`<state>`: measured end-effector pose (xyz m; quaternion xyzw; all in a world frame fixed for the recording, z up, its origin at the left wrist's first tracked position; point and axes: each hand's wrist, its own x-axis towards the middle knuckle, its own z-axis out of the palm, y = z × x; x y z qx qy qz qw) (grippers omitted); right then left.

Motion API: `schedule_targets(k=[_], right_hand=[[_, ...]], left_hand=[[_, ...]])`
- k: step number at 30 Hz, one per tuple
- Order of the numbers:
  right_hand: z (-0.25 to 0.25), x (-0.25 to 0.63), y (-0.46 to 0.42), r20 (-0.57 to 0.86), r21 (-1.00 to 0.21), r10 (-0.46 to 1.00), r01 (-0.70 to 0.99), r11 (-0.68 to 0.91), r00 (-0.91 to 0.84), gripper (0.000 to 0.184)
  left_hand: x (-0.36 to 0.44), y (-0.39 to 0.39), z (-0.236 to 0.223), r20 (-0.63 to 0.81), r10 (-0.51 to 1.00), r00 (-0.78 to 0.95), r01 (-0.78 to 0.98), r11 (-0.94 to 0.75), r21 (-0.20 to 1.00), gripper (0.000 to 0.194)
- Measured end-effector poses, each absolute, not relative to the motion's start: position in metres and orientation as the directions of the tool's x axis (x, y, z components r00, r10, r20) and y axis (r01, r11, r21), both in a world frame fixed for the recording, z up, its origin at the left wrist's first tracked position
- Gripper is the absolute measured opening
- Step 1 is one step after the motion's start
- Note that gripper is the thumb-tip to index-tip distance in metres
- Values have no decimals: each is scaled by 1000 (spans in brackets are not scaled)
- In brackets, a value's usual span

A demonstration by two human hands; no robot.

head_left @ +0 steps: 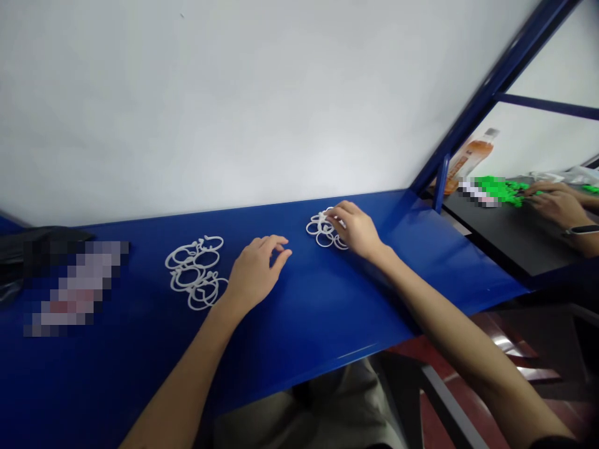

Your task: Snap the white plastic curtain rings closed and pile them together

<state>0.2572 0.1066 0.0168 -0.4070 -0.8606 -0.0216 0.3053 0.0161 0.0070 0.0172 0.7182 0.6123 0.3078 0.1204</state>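
My right hand (354, 229) is over a small pile of white plastic rings (324, 239) near the back of the blue table. Its thumb and fingers are closed on a white ring at the top of this pile; the fingers partly hide the grip. My left hand (259, 269) hovers over the blue surface between two ring groups, its fingers curved and apart with nothing between them. To its left lies a larger cluster of overlapping white rings (188, 276) with small knobbed ends. Part of that cluster is covered by my left wrist.
A blurred-out flat item (77, 290) and black plastic (42, 243) lie at the left. Beyond the blue metal frame (472, 93), another person's hands (559, 202) work by green pieces (500, 189) on a black table (505, 240). An orange drink bottle (470, 159) stands there.
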Motion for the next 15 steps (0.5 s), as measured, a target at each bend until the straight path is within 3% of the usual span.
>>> schedule_targets(k=[6, 10, 13, 15], right_hand=[[1, 288, 128, 535, -380, 801, 770, 513, -270, 13], [-1, 284, 122, 459, -404, 843, 780, 478, -279, 9], [1, 278, 118, 446, -350, 842, 807, 476, -303, 11], [2, 277, 117, 461, -310, 829, 818, 485, -318, 11]], left_hand=[[-1, 1, 34, 122, 979, -163, 959, 129, 250, 31], [6, -6, 30, 66, 981, -182, 978, 174, 119, 47], [16, -8, 22, 63, 990, -128, 988, 122, 92, 51], [22, -7, 18, 110, 991, -74, 983, 54, 178, 45]])
